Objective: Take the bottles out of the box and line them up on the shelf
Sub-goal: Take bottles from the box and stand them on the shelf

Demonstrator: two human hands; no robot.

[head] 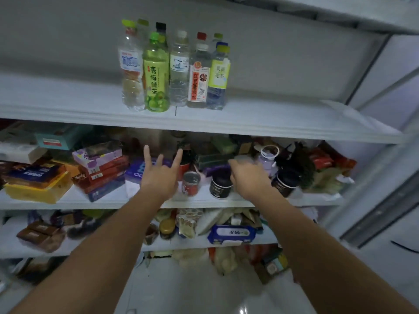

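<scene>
both hands are out in front of the shelving, centre of the frame, and neither one carries a bottle. the left hand (161, 175) is spread wide, fingers fanned and pointing up, gripping nothing. the right hand (247, 177) is blurred; it looks loosely open with the fingers reaching forward, and i can see nothing in it.

up in the upper centre, the bottles (174, 71) stand upright on the upper shelf (272, 123), packed shoulder to shoulder in a front row with more caps poking up behind. the green tea bottle (156, 78) sits second from the left, and the yellow-label bottle (218, 80) closes the row on the right. the box is not in view, so whether any bottles are left to fetch, i cannot tell.

now the danger. that front row stands close to the shelf's front edge, and the bottles touch each other, so a careless nudge while adding or straightening one could topple a neighbour and send it off the lip. lower down, both hands hover right by the red can (191, 183) and the dark jar (220, 184) at the front of the crowded middle shelf (90, 203). a quick sweep of either wrist could knock those over.
</scene>
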